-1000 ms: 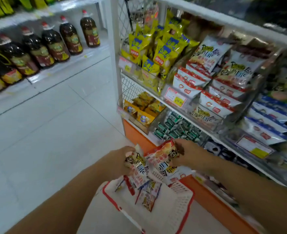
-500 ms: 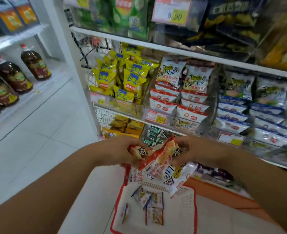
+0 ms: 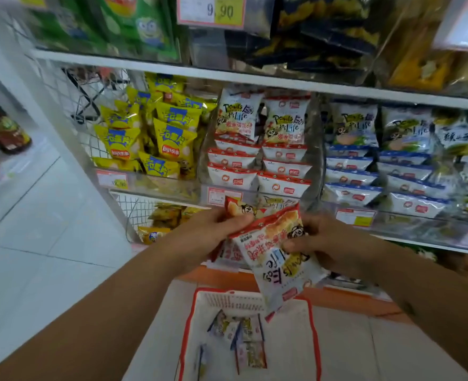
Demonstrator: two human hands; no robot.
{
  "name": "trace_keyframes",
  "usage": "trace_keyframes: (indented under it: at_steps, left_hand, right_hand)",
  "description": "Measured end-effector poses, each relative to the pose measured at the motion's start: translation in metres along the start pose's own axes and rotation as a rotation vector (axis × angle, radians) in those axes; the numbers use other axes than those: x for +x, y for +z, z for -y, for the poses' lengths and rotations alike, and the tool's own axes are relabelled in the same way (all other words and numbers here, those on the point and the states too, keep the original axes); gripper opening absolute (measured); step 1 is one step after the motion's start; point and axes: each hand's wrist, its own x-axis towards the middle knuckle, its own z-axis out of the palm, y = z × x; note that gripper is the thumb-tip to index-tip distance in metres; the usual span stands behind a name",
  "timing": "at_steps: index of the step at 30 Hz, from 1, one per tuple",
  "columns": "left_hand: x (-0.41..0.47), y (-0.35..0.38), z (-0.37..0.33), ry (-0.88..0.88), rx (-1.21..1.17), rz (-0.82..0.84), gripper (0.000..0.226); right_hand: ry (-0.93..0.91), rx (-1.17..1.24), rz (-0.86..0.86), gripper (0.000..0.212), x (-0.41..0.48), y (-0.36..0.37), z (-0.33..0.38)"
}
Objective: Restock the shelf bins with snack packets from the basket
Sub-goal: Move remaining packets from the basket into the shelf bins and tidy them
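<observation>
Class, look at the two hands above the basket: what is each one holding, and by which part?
Both hold red-and-white packets. The left hand grips a bunch of packets near their tops; the right hand pinches the side edge of the front packet.

You've got a bunch of red-and-white crinkly plastic snack packets [image 3: 275,257] held upside down in front of the clear shelf bin of matching red-topped packets [image 3: 257,163]. Right below, the white plastic basket with red rim [image 3: 314,325] sits on the floor, a few small packets [image 3: 243,336] lying loose inside.
</observation>
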Motion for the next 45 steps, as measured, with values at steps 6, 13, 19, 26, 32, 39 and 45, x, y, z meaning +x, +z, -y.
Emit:
trace_keyframes:
  at_steps: [6,13,19,26,32,39,45]
  left_hand:
    - [0.024,-0.002,0.006,0.024,0.021,-0.056,0.037]
    - [0.051,-0.036,-0.004,0.095,-0.204,-0.182,0.037]
    - [0.072,-0.041,-0.021,0.158,-0.295,-0.304,0.054]
    - [0.084,-0.041,-0.032,0.197,-0.477,-0.451,0.037]
    - [0.081,-0.041,-0.029,0.26,-0.425,-0.415,0.031]
    - [0.079,-0.03,-0.033,0.285,-0.376,-0.537,0.051]
    - [0.09,-0.031,-0.03,0.241,-0.435,-0.505,0.034]
  right_hand:
    - [0.001,0.038,-0.021,0.043,0.001,0.001,0.0]
    - [-0.21,0.22,-0.331,0.025,0.015,-0.002,0.035]
    - [-0.319,0.404,-0.754,0.034,0.066,-0.03,0.077]
    - [-0.339,-0.041,-1.16,0.041,0.118,-0.072,0.107]
    - [-0.414,-0.352,-1.189,0.044,0.145,-0.074,0.107]
    - [-0.553,-0.672,-1.325,0.067,0.148,-0.072,0.084]
    - [-0.585,-1.508,-0.984,0.035,0.135,-0.059,0.057]
